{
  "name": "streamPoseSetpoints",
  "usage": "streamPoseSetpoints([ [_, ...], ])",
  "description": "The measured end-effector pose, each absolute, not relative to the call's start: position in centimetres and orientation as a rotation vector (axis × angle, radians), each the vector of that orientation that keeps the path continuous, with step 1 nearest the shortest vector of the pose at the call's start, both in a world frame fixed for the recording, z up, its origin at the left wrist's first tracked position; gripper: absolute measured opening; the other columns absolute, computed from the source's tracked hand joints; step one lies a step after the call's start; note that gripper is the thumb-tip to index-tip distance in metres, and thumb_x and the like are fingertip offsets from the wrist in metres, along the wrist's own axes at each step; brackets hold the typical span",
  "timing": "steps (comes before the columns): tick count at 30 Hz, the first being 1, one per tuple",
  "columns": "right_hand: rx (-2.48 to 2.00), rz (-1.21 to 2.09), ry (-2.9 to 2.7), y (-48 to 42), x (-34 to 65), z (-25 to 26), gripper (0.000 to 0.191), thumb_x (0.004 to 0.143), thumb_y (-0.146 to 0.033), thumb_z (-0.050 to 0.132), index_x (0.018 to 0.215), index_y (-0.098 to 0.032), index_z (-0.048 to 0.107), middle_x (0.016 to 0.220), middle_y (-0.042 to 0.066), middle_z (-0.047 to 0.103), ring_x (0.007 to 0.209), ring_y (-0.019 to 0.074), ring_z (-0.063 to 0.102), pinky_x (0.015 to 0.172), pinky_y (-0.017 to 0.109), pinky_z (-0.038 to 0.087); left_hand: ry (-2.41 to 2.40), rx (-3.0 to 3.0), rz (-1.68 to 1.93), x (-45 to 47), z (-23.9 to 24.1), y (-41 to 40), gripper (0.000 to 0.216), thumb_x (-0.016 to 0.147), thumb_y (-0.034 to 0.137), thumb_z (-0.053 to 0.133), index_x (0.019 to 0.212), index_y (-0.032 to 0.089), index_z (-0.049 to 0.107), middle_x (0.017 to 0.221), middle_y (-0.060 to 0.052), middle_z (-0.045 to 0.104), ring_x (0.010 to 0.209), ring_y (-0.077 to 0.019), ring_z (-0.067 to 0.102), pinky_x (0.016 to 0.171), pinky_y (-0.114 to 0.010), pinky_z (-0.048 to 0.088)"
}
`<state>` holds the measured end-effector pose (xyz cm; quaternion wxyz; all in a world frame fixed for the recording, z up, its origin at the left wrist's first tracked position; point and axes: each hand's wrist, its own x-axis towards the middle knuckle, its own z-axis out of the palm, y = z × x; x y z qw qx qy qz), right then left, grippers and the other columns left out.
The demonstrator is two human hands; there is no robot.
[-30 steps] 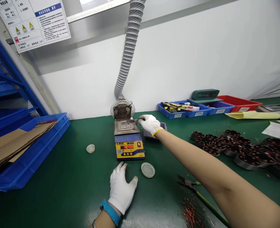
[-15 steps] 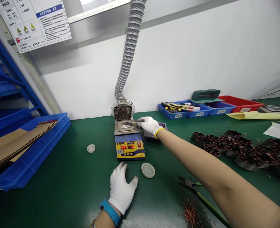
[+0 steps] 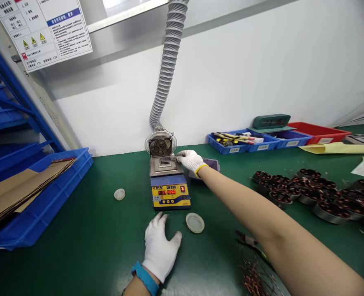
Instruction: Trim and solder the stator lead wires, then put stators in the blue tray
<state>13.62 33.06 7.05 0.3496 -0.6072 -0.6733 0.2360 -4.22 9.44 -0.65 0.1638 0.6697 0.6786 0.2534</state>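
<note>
A yellow-and-blue solder pot [image 3: 171, 201] with a lit red display stands at the middle of the bench, its small square bath [image 3: 164, 163] on top. My right hand [image 3: 191, 160], in a white glove with a yellow cuff, is closed around a thin flat scraper [image 3: 168, 158], whose blade lies over the back of the bath. My left hand [image 3: 161, 248], gloved in white, rests on the green bench in front of the pot, thumb and fingers apart, holding nothing. To its right lies a shallow round dish [image 3: 195, 223].
A grey tray [image 3: 214, 165] sits beside the pot, partly behind my right hand. Cutting pliers [image 3: 246, 238], copper wire scraps [image 3: 253, 280] and several wound stators [image 3: 331, 209] lie to the right. Behind the pot is a fan [image 3: 160, 146] with a duct. A smaller dish [image 3: 119, 194] is left.
My right hand and the scraper have shifted slightly toward the back of the bath. The display digits differ. My left hand keeps its pose; the view has shifted a little.
</note>
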Motion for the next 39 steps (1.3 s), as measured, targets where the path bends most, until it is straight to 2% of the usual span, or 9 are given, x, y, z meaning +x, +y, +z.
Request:
streamPoseSetpoints([
  [14,-1.538,0.626,-1.835,31.1,14.8,7.7,0.022,0.087,-0.033,0.059,0.098,-0.014,0.064,0.091,0.003,0.067,0.085,0.0164,0.063,0.085,0.038,0.048,1.928,1.903,0.721,-4.2,-0.6,9.4,0.056,0.074,0.037,0.052,0.124,0.012,0.055,0.134,-0.012,0.050,0.124,-0.0267,0.043,0.105,-0.037,0.031],
  [22,-1.533,0.606,-1.762,32.3,13.8,7.4,0.025,0.090,-0.033,0.055,0.105,-0.014,0.061,0.102,0.006,0.064,0.094,0.0182,0.061,0.088,0.041,0.047,1.925,1.912,0.734,-4.2,-0.8,9.4,0.056,0.074,0.037,0.053,0.124,0.011,0.055,0.134,-0.013,0.050,0.124,-0.0272,0.043,0.106,-0.038,0.032],
  [31,-1.509,0.637,-1.807,31.5,14.4,7.6,0.022,0.088,-0.031,0.058,0.100,-0.014,0.064,0.094,0.004,0.066,0.087,0.0165,0.063,0.086,0.039,0.048,1.927,1.915,0.730,-4.4,-0.7,9.5,0.056,0.074,0.037,0.053,0.124,0.012,0.055,0.134,-0.012,0.050,0.124,-0.0269,0.044,0.106,-0.038,0.032],
  [39,-1.510,0.614,-1.746,31.9,13.8,7.5,0.025,0.089,-0.034,0.057,0.102,-0.014,0.063,0.099,0.005,0.066,0.092,0.0176,0.062,0.088,0.040,0.047,1.932,1.923,0.731,-4.2,-0.7,9.2,0.055,0.074,0.037,0.052,0.123,0.011,0.055,0.133,-0.013,0.051,0.123,-0.0270,0.044,0.105,-0.038,0.032],
])
